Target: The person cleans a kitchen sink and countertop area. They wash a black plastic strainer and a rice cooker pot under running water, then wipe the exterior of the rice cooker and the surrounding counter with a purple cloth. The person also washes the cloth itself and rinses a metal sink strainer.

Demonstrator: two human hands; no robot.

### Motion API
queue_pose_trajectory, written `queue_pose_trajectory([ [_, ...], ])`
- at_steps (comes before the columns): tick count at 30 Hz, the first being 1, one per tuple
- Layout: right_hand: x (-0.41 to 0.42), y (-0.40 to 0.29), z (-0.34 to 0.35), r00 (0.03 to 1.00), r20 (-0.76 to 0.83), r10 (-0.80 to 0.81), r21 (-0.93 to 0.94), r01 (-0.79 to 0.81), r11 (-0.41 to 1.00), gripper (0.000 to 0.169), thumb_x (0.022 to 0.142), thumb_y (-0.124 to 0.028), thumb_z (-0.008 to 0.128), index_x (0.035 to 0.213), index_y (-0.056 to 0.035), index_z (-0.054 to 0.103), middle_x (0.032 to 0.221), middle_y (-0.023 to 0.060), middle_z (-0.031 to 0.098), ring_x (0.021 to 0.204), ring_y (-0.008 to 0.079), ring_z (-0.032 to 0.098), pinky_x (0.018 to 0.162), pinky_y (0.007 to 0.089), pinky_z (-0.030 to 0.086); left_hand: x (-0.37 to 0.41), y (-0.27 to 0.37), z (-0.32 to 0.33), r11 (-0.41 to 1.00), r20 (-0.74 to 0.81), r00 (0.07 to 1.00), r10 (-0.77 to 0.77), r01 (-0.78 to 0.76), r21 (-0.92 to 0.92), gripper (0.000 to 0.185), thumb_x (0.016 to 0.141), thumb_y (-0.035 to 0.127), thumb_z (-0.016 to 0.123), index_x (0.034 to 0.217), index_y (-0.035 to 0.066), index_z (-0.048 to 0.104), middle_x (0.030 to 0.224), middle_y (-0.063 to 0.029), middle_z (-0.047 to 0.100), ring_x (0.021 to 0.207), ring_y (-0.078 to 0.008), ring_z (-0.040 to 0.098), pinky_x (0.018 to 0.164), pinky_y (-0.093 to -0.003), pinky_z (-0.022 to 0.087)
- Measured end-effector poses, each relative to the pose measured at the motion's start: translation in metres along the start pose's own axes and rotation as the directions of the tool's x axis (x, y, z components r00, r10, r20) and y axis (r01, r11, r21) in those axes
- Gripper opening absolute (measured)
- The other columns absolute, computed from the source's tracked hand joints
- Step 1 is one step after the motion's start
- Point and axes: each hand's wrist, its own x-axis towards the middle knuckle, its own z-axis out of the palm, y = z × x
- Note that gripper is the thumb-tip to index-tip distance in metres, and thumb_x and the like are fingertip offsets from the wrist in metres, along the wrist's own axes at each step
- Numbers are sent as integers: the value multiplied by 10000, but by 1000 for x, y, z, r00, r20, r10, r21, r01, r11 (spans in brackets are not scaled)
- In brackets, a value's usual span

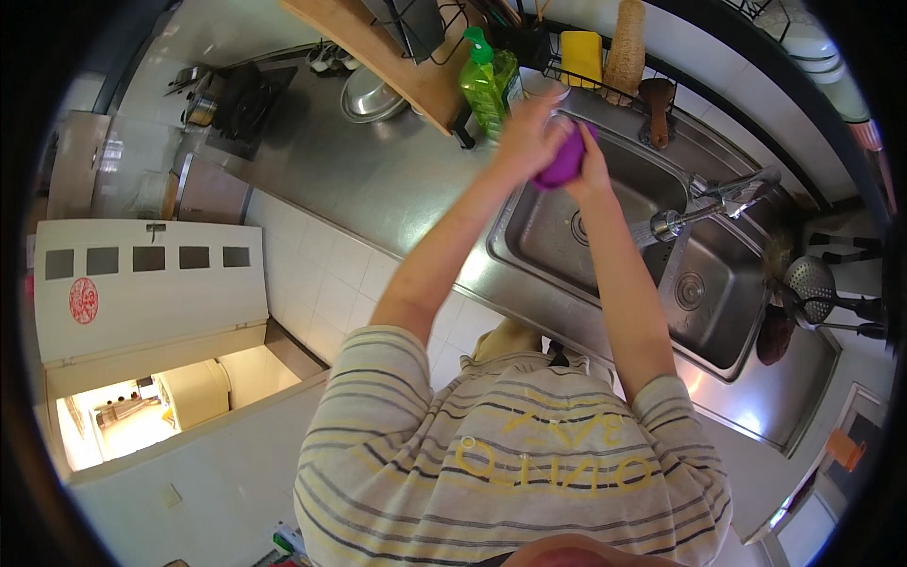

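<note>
Over the left basin of the stainless steel sink (545,244), my right hand (592,170) grips a purple object (563,164), which looks like a small cup or bowl. My left hand (528,142) is blurred and lies against or just beside the purple object's left side. Its exact grip cannot be made out. Just beyond my left hand stands a green pump bottle of dish soap (489,92). A clear round vessel (547,88), partly hidden by my fingers, is beside the bottle. The chrome faucet (669,225) points over the basin, to the right of my right forearm.
Behind the sink, a wire rack holds a yellow sponge (581,58) and a loofah (625,49); a wooden-handled brush (659,120) hangs there. A wooden shelf (382,64) overhangs the steel counter (340,177), near a metal lid (372,96). A skimmer (810,283) hangs at right.
</note>
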Motion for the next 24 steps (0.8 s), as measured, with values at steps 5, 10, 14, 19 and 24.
queue_pose_trajectory([
  [5, -86, -3, -91, 930, -335, 149, 109, -119, 987, 477, 948, -349, 209, 1267, -80, 439, 1260, 137, 500, 1169, 318, 474, 1006, 504, 342, -93, -15, 122, 982, 398, 899, -185, 188, 33, 442, 731, 282, 676, 1084, 38, 570, 1046, -201, 580, 986, -345, 540, 859, -402, 433],
  [10, -111, -19, -188, 821, -571, -26, 144, 131, 981, 502, 961, -377, 155, 1289, -94, 409, 1276, 129, 488, 1172, 311, 470, 1010, 492, 348, -117, 39, 194, 930, 250, 906, -343, 364, -43, 346, 702, 323, 685, 886, 46, 591, 780, -168, 623, 736, -356, 608, 658, -441, 489],
  [14, -106, -47, -218, 806, -588, -68, 114, 166, 980, 381, 961, -328, 278, 1188, -103, 485, 1157, 116, 572, 1064, 284, 543, 964, 475, 397, -119, 88, 218, 967, 390, 884, -256, 230, 114, 335, 727, 381, 649, 847, 68, 628, 727, -165, 624, 723, -329, 614, 610, -453, 485],
  [19, -112, -50, -169, 828, -561, -20, 114, 101, 988, 331, 957, -307, 347, 1122, -88, 531, 1119, 91, 589, 1020, 265, 565, 944, 463, 411, -95, 4, 235, 935, 100, 932, -349, 338, 109, 372, 673, 278, 723, 830, -33, 594, 859, -223, 597, 829, -382, 589, 711, -444, 469],
  [24, -119, -80, -187, 832, -518, -198, 171, 328, 929, 222, 838, 10, 516, 1053, -27, 556, 1041, 115, 612, 974, 247, 587, 892, 396, 466, -105, -13, 217, 480, 510, 612, -605, 791, -380, 579, 661, 336, 796, 1042, -7, 526, 898, -142, 632, 777, -214, 620, 675, -359, 497],
])
